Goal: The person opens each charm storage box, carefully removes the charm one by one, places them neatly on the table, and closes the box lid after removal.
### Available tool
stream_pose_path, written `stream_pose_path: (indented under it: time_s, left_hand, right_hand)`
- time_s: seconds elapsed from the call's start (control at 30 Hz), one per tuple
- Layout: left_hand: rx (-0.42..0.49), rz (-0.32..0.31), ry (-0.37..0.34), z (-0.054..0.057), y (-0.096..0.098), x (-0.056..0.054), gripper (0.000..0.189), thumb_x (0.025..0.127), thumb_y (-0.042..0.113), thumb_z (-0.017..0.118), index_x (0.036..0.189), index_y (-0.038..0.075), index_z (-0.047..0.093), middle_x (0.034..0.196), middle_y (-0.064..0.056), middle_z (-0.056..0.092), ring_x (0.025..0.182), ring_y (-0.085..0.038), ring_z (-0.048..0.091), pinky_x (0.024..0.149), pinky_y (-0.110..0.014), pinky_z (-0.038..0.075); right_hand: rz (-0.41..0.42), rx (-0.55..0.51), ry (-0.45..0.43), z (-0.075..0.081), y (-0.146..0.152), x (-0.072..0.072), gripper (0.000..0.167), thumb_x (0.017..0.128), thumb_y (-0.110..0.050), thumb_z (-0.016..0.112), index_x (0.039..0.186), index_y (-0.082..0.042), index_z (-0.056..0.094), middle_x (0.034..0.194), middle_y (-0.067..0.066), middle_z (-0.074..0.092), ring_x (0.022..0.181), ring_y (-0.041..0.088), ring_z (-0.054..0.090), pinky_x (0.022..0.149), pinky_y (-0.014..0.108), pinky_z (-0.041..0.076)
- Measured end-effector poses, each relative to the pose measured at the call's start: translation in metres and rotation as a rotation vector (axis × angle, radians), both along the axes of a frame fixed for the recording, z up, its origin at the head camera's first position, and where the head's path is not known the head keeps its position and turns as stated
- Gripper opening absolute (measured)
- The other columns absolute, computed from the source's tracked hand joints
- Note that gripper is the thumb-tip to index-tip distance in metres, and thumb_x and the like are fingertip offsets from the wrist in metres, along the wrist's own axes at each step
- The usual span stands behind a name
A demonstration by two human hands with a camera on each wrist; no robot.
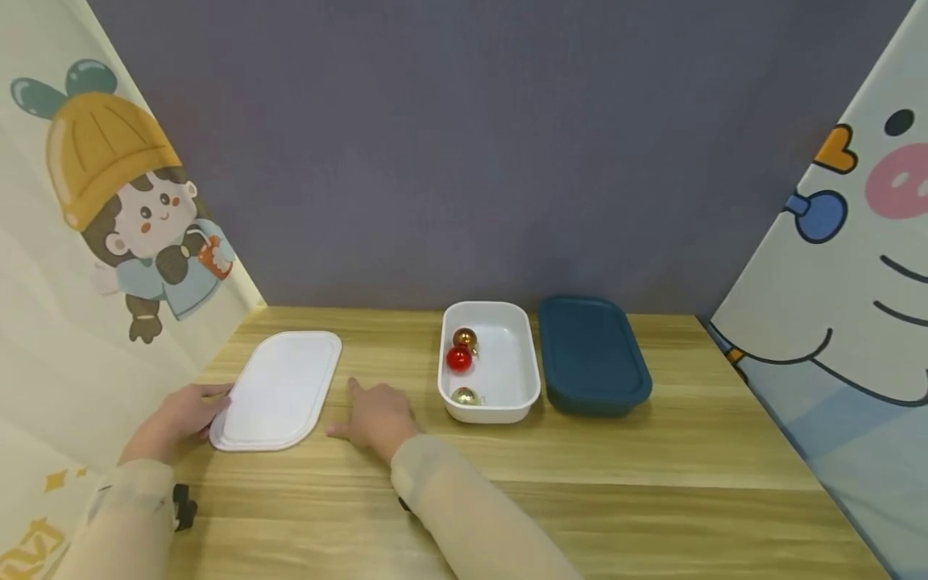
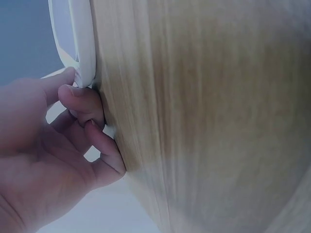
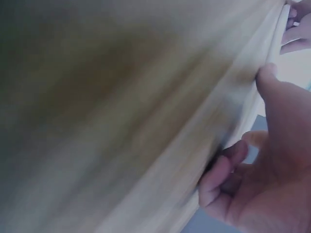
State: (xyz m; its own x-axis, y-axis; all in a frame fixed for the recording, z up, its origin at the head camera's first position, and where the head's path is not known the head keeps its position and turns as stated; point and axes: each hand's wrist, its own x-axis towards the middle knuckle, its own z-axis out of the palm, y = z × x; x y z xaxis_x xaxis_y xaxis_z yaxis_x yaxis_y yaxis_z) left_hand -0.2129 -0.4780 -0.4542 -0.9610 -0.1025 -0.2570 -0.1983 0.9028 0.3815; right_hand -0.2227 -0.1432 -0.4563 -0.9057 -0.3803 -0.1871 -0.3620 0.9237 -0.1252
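Observation:
A white lid (image 1: 279, 391) with rounded corners lies at the left of the wooden table. My left hand (image 1: 181, 415) pinches its left edge near the front corner. In the left wrist view the thumb and index finger of my left hand (image 2: 58, 131) meet at the rim of the lid (image 2: 85, 43), the other fingers curled against the tabletop. My right hand (image 1: 377, 415) is low over the table, right of the lid and apart from it, holding nothing. Its thumb and index finger reach out; the right wrist view shows the other fingers of this hand (image 3: 272, 165) loosely bent.
Right of my right hand stands an uncovered white box (image 1: 515, 366) with a gold ball (image 1: 465, 338), a red ball (image 1: 459, 359) and a pale gold ball (image 1: 465, 396) inside. Beside it is a dark blue covered box (image 1: 594, 354). A grey partition (image 1: 464, 153) rises behind the table.

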Motion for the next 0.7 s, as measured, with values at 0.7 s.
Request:
stream_pose_path:
  time_s: [0.7]
  left_hand:
    - [0.3,0.135,-0.094,0.017,0.024,0.079,0.093,0.113,0.056,0.012,0.156,-0.023,-0.012,0.075,-0.001,0.06,0.078,-0.017,0.072,0.087,-0.035,0.051]
  right_hand:
    - [0.052,-0.217,-0.224,0.013,0.06,0.042,0.092,0.091,-0.077,0.065,0.168,-0.043,0.027,0.173,0.008,0.037,0.16,0.031,0.037,0.127,0.049,0.04]
